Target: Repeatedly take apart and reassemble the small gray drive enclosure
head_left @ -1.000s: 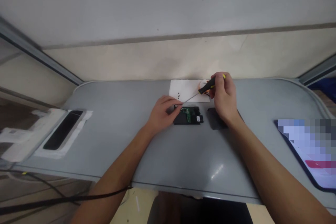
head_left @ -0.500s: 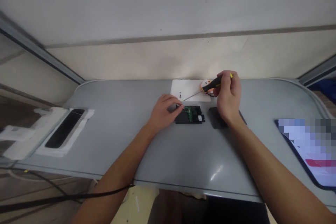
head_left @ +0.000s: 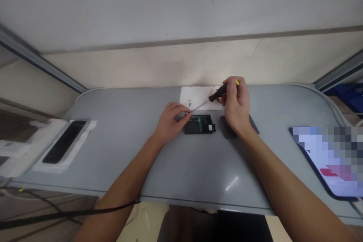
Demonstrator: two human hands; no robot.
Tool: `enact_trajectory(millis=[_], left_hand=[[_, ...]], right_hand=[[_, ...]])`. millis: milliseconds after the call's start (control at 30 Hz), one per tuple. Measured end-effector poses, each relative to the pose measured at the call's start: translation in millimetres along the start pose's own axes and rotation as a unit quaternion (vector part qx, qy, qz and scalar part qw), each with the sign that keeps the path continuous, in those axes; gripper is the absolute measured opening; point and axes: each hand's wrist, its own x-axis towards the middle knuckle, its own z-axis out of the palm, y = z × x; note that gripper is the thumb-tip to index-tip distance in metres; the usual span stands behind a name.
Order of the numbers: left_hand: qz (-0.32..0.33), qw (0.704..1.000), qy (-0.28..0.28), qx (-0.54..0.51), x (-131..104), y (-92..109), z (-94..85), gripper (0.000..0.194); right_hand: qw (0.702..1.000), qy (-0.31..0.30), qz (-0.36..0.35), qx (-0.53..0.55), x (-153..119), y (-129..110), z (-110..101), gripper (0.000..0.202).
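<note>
A black-and-yellow screwdriver (head_left: 219,92) is gripped in my right hand (head_left: 237,104), its thin shaft slanting down to the left. The shaft's tip meets the fingertips of my left hand (head_left: 172,121). Those fingers pinch together at the upper left corner of an opened black device (head_left: 193,128) with a green circuit board (head_left: 200,121). Whatever they pinch is too small to make out. Under my right wrist lies a flat dark cover (head_left: 227,130), partly hidden. Several tiny black screws (head_left: 190,103) rest on a white sheet (head_left: 185,92) behind the device.
A round orange-and-white object (head_left: 214,91) is partly behind the screwdriver. At the left, a black phone (head_left: 64,142) lies on white wrapping. A tablet with a lit screen (head_left: 329,159) sits at the right. A dark cable (head_left: 107,210) crosses near the table's front edge.
The screwdriver tip has come down and left from above the white sheet to my left fingertips. My left hand keeps its pinch at the device's corner. The view has shifted slightly.
</note>
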Motion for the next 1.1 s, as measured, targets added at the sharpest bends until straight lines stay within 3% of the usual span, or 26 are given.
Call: enact_trajectory(millis=[700, 1100], left_hand=[[0.029, 0.999, 0.003, 0.04, 2.7, 3.6, -4.4, 0.011], [0.046, 0.998, -0.023, 0.047, 1.9, 4.6, -5.7, 0.013]], right_hand=[[0.999, -0.026, 0.001, -0.031, -1.2, -0.2, 1.8, 0.041], [0.998, -0.035, -0.011, -0.043, -0.5, 3.9, 0.1, 0.038]])
